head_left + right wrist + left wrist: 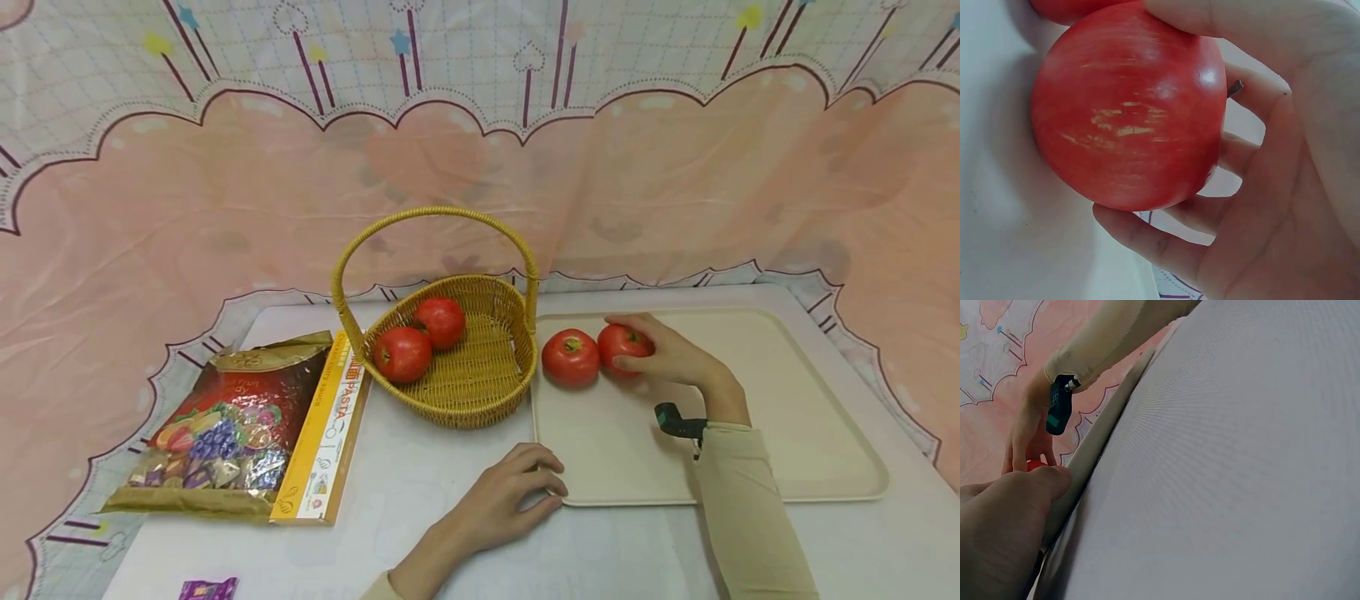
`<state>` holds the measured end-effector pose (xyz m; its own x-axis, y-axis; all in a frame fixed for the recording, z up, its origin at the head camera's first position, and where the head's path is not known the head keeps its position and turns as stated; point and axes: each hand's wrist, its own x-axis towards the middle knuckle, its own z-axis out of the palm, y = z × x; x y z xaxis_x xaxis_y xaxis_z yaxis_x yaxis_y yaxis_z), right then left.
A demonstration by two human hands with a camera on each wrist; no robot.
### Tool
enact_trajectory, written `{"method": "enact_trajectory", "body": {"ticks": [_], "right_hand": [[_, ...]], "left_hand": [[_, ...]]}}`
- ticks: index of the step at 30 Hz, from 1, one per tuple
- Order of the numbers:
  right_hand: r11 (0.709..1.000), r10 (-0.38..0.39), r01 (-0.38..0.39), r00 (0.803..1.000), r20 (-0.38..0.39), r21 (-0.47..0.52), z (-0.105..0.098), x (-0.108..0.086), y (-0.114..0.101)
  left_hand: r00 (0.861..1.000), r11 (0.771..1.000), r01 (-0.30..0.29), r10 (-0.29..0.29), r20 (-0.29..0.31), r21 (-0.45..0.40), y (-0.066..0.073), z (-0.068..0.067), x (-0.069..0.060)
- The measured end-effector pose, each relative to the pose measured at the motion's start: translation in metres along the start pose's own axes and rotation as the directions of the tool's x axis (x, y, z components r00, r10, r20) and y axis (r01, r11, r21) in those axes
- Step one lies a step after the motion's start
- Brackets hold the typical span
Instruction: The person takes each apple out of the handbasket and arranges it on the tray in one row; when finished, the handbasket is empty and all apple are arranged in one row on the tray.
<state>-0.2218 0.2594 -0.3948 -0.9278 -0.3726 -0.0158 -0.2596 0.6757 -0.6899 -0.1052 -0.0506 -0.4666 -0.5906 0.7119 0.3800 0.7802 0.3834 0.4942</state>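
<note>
My right hand (684, 360) grips a red apple (618, 346) over the left part of the cream tray (795, 417). In the right wrist view, thumb and fingers curl round this apple (1129, 119), whose short stem points toward the palm. Another red apple (570, 368) sits on the tray just left of it. My left hand (504, 502) rests at the tray's near left corner, its fingers loosely bent and the tips at the rim. In the left wrist view, the left thumb (1050, 481) lies beside the tray edge (1100, 434).
A woven basket (457, 410) with a tall arched handle holds two red apples (420, 337) left of the tray. Farther left lie a yellow pasta box (326, 442) and a candy bag (225, 417). A small purple packet (208, 590) lies at the near edge.
</note>
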Motion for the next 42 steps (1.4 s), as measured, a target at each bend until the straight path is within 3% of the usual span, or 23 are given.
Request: {"method": "enact_trajectory", "body": {"ticks": [7,22,32,42], "right_hand": [[0.997,0.071,-0.071,0.997,0.011,-0.005,0.001,0.000,-0.001],[1.000,0.030,-0.030,0.999,0.017,-0.002,0.004,0.003,-0.002],[0.997,-0.080,0.080,0.991,-0.110,-0.003,0.004,0.007,-0.010],[0.977,-0.194,0.211,0.948,-0.253,0.038,0.007,0.011,-0.027]], "left_hand": [[1.000,1.000,-0.014,0.014,-0.010,0.005,-0.001,0.001,0.000],[1.000,1.000,-0.024,0.024,-0.019,0.004,-0.001,0.001,0.000],[1.000,1.000,-0.024,0.024,-0.017,0.003,-0.001,0.000,0.000],[1.000,1.000,-0.025,0.025,-0.013,0.007,0.000,0.000,0.000]]}}
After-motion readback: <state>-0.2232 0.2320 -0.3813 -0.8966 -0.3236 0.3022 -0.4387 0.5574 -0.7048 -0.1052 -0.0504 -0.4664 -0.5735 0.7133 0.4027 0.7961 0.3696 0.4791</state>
